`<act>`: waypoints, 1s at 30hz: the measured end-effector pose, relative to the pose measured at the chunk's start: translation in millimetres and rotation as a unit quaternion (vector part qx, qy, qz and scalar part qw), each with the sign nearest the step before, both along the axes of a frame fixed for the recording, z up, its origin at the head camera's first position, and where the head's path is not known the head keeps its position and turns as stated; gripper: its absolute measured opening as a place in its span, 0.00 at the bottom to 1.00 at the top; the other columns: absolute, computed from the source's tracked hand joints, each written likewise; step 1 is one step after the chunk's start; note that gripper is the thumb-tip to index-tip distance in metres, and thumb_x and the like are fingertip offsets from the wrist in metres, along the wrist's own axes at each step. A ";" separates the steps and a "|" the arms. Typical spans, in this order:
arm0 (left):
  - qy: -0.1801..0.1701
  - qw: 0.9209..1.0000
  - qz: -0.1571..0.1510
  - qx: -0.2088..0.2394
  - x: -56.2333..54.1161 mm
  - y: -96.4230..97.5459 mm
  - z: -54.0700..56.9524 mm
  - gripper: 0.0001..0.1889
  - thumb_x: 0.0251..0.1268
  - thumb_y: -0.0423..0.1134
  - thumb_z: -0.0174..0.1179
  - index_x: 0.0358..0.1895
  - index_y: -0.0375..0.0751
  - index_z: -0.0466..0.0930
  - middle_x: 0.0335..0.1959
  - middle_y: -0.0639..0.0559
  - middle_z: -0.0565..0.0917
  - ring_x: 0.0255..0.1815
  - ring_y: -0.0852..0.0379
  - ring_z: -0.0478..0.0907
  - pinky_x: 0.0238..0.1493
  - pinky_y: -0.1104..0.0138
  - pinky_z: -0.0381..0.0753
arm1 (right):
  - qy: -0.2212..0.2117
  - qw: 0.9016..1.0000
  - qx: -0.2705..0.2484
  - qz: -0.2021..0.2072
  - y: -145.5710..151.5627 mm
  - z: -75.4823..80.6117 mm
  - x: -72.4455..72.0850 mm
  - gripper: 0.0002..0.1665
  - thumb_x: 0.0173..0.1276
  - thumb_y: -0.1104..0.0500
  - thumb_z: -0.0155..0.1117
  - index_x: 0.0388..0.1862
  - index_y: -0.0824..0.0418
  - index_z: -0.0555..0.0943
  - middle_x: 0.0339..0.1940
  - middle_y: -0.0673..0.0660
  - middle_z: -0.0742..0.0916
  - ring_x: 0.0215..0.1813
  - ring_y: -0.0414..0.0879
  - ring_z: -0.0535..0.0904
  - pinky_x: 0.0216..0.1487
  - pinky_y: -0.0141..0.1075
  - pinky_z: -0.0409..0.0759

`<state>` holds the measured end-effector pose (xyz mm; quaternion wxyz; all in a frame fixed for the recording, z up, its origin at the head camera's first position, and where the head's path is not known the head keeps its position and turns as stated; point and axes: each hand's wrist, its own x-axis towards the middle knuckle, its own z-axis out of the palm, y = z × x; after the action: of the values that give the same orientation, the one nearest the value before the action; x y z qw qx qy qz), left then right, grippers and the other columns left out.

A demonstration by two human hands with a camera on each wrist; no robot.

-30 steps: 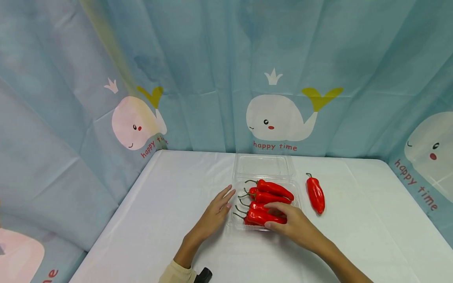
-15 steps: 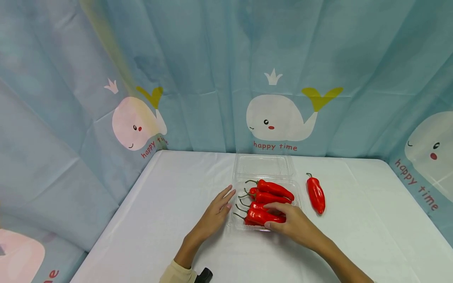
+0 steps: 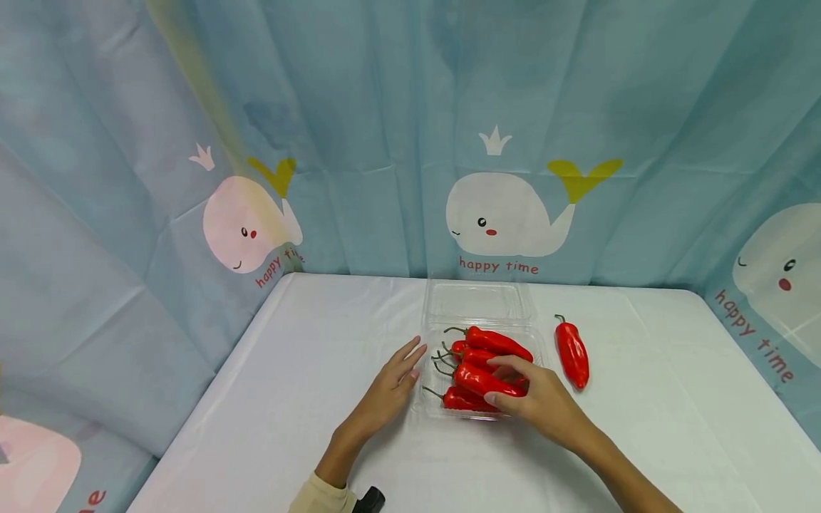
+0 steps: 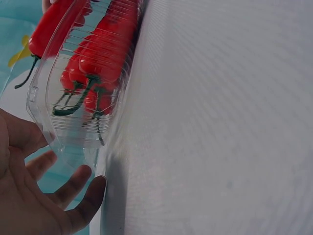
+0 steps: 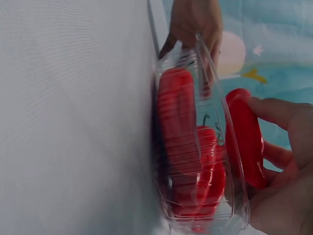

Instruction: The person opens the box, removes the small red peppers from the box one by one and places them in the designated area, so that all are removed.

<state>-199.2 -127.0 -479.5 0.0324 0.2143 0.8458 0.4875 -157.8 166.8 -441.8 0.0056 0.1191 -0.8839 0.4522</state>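
My right hand (image 3: 545, 402) pinches a red pepper (image 3: 482, 380) between thumb and fingers. That pepper is raised over a clear plastic clamshell box (image 3: 481, 418), and its green stem points left. In the right wrist view the held pepper (image 5: 243, 134) is above the box rim. Several other red peppers (image 3: 497, 342) lie inside the box, stems to the left; the right hand partly hides them. My left hand (image 3: 385, 392) is at the box's left side, fingers extended, and in the left wrist view its fingers are close to the box corner; whether they touch is unclear.
The clamshell's clear lid (image 3: 477, 301) lies folded back behind the box. One more red pepper (image 3: 572, 353) lies on the white table (image 3: 673, 399) right of the box. A blue curtain (image 3: 385, 142) with printed whales hangs behind and at the sides.
The right hand has lifted the gripped pepper slightly and shifted it a little right and away, uncovering another pepper at the front of the box. My left hand has stayed put.
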 end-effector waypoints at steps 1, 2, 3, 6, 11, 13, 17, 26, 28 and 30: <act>0.000 1.000 0.000 0.000 0.1 -0.4 0.0 0.26 0.85 0.31 0.49 0.81 0.34 0.64 0.87 0.40 0.56 0.87 0.36 0.50 0.82 0.35 0.52 | 0.010 1.000 -0.003 -0.003 0.9 0.3 0.1 0.29 0.63 0.50 0.81 0.63 0.51 0.85 0.50 0.50 0.89 0.53 0.49 0.83 0.45 0.32 0.86; -0.002 1.000 0.000 0.001 0.2 -0.7 0.0 0.26 0.85 0.31 0.49 0.81 0.34 0.64 0.87 0.41 0.56 0.87 0.36 0.49 0.82 0.35 0.52 | 0.019 1.000 -0.006 -0.005 1.9 0.7 0.2 0.29 0.63 0.50 0.81 0.62 0.52 0.85 0.50 0.49 0.89 0.52 0.48 0.83 0.45 0.32 0.87; -0.003 1.000 0.000 0.000 0.2 -0.7 0.0 0.26 0.85 0.32 0.48 0.81 0.34 0.64 0.87 0.41 0.56 0.87 0.37 0.49 0.82 0.36 0.52 | 0.028 1.000 -0.008 -0.007 3.1 1.1 0.2 0.29 0.63 0.50 0.81 0.62 0.51 0.85 0.50 0.49 0.90 0.52 0.47 0.84 0.46 0.33 0.87; -0.002 1.000 -0.001 0.003 0.0 -0.5 -0.2 0.27 0.85 0.31 0.49 0.81 0.34 0.64 0.87 0.41 0.56 0.87 0.37 0.49 0.82 0.36 0.51 | 0.042 0.999 -0.014 -0.016 6.9 2.8 0.5 0.29 0.64 0.50 0.81 0.62 0.52 0.84 0.49 0.47 0.89 0.52 0.46 0.84 0.48 0.34 0.85; -0.002 1.000 0.001 0.007 0.5 0.4 0.5 0.27 0.84 0.31 0.49 0.81 0.34 0.64 0.87 0.40 0.57 0.87 0.37 0.50 0.82 0.34 0.51 | 0.045 0.998 -0.021 -0.033 14.1 7.8 1.8 0.29 0.65 0.49 0.80 0.64 0.51 0.83 0.51 0.47 0.89 0.53 0.46 0.83 0.48 0.34 0.85; -0.006 1.000 0.002 0.006 0.8 0.0 0.6 0.27 0.84 0.31 0.49 0.81 0.35 0.64 0.87 0.41 0.56 0.88 0.38 0.49 0.82 0.35 0.51 | 0.045 0.998 -0.023 -0.042 17.7 10.8 2.0 0.29 0.65 0.49 0.80 0.64 0.50 0.83 0.52 0.48 0.89 0.53 0.47 0.84 0.48 0.34 0.85; -0.006 1.000 0.002 0.005 0.5 -0.1 0.2 0.27 0.85 0.31 0.49 0.81 0.35 0.64 0.87 0.42 0.56 0.88 0.38 0.49 0.82 0.35 0.51 | 0.030 0.997 -0.035 -0.054 25.7 17.4 2.4 0.29 0.67 0.49 0.79 0.65 0.52 0.82 0.54 0.52 0.89 0.51 0.50 0.84 0.46 0.33 0.86; 0.001 1.000 0.003 0.004 -0.1 0.8 0.2 0.27 0.84 0.31 0.49 0.81 0.34 0.64 0.87 0.41 0.56 0.87 0.36 0.49 0.82 0.34 0.50 | 0.007 0.996 -0.055 -0.073 46.4 24.1 4.9 0.31 0.70 0.49 0.76 0.68 0.55 0.80 0.57 0.59 0.88 0.48 0.54 0.85 0.43 0.33 0.88; 0.001 1.000 0.003 0.003 -0.4 0.8 -0.1 0.27 0.84 0.31 0.49 0.81 0.34 0.64 0.87 0.41 0.57 0.87 0.37 0.49 0.82 0.35 0.51 | 0.003 0.995 -0.058 -0.079 51.5 25.0 4.6 0.31 0.72 0.48 0.75 0.69 0.56 0.79 0.58 0.60 0.87 0.48 0.54 0.85 0.41 0.35 0.89; 0.002 1.000 0.003 0.004 -0.5 0.8 -0.4 0.27 0.84 0.31 0.49 0.81 0.34 0.64 0.87 0.41 0.57 0.87 0.36 0.49 0.82 0.34 0.51 | 0.000 0.995 -0.058 -0.087 56.6 25.8 4.0 0.32 0.73 0.48 0.74 0.71 0.57 0.78 0.59 0.61 0.86 0.50 0.54 0.85 0.41 0.35 0.89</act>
<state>-199.7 -126.2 -480.0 0.0288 0.2128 0.8445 0.4906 -153.8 223.5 -416.0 0.0522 0.0413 -0.8634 0.5000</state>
